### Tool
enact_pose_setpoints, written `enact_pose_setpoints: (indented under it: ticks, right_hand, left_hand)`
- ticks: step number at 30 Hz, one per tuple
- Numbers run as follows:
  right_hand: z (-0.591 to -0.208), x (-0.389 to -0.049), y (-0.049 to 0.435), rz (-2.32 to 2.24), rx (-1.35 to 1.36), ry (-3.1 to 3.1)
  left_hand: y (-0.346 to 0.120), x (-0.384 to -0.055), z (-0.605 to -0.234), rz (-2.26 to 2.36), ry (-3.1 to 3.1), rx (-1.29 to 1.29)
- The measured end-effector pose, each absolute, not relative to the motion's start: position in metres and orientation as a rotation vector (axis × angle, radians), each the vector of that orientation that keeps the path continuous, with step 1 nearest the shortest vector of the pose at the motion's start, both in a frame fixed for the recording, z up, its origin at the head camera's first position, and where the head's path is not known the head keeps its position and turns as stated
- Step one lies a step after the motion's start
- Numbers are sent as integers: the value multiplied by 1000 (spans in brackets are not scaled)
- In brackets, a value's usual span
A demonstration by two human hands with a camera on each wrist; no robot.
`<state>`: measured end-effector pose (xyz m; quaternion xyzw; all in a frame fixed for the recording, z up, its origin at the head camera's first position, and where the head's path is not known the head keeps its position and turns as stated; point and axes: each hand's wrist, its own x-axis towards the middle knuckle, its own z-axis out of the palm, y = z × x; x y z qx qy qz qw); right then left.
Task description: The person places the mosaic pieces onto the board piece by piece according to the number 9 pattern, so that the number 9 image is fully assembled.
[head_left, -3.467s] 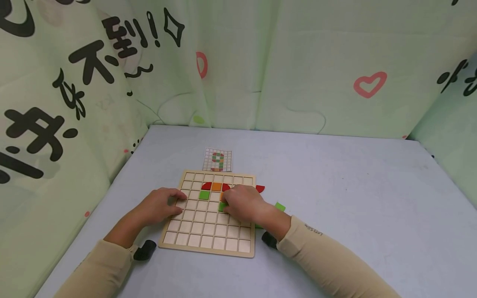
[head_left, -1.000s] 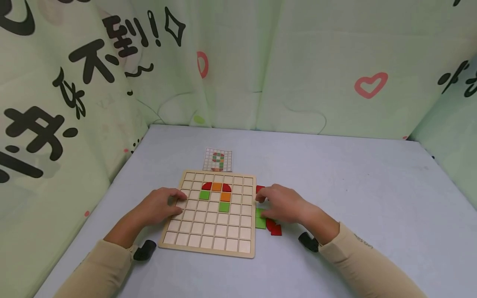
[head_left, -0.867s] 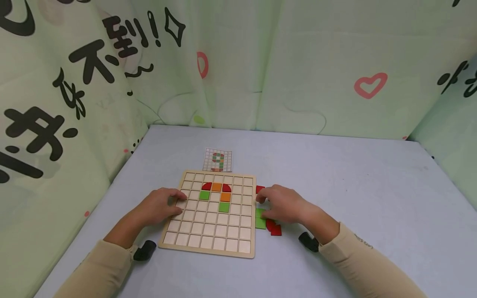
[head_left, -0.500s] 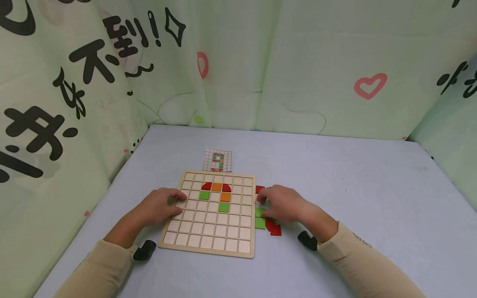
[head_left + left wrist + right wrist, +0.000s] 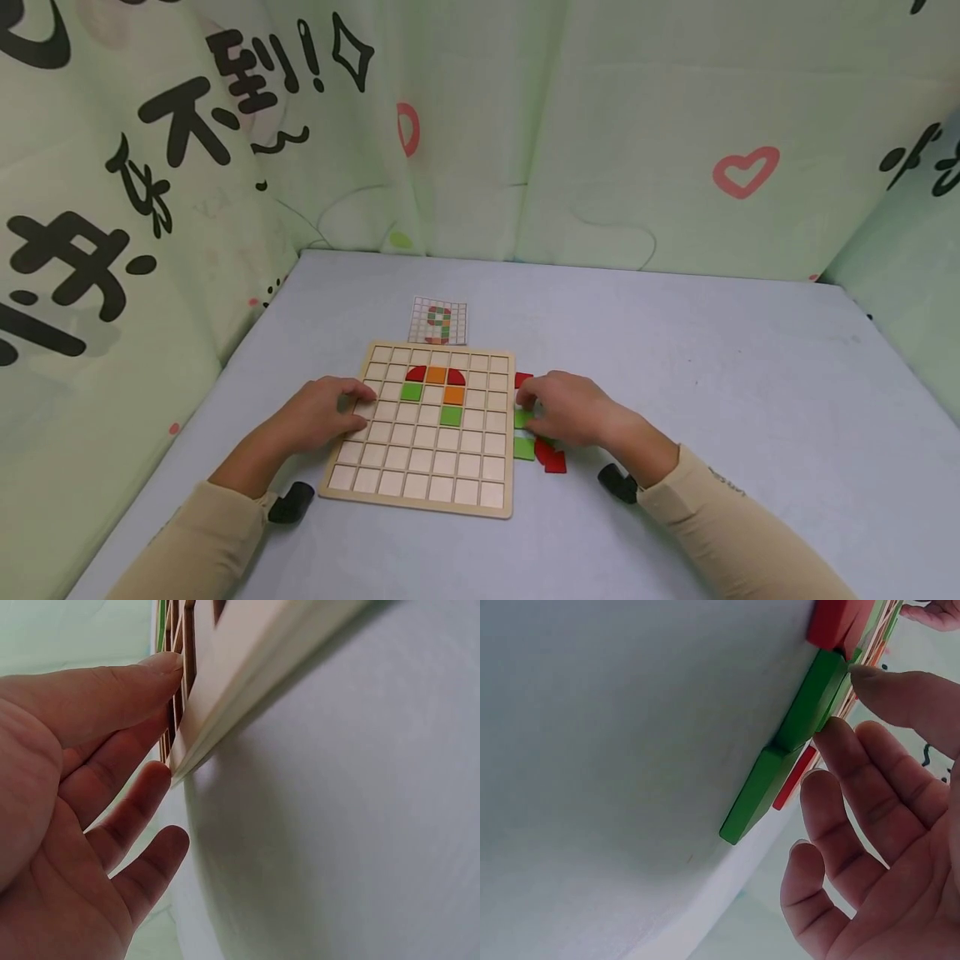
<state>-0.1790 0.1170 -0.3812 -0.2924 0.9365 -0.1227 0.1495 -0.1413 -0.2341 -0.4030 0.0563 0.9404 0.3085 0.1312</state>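
A wooden grid board [image 5: 416,483] lies on the table, with red quarter-round, orange square and green square tiles in its upper cells. My left hand [image 5: 322,414] rests at the board's left edge, thumb and index finger on the rim; its other fingers are loose in the left wrist view. At the right edge, my right hand [image 5: 573,408] pinches a green square tile [image 5: 522,419] between thumb and fingers, partly hidden. Beside it lie another green tile [image 5: 524,449] and red tiles [image 5: 555,462]. In the right wrist view, green tiles [image 5: 754,795] lie below the fingertips.
Behind the board lies a small pattern card [image 5: 438,322] with a coloured grid figure. A red tile [image 5: 523,380] shows just beyond the right fingers. Pale printed curtains [image 5: 600,125] stand behind and beside the white table [image 5: 712,400].
My right hand has left the board for the loose tiles at its right, uncovering the orange and green tiles there. A green tile has slid away from its neighbour. The left hand stays put.
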Motion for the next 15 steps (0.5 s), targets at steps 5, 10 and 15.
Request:
enact_pose_setpoints:
  ticks: [5,10,15]
  right_hand:
    - [-382,-179,116,-334,-849,2703]
    - [-383,-178,114,-293,-866,2723]
    - [-383,-179,112,-262,-875,2735]
  left_hand:
    - [-234,-141,-403,886,2732,152]
    - [-235,-143,-404,885,2728,146]
    - [-235,-143,-404,882,2730,148]
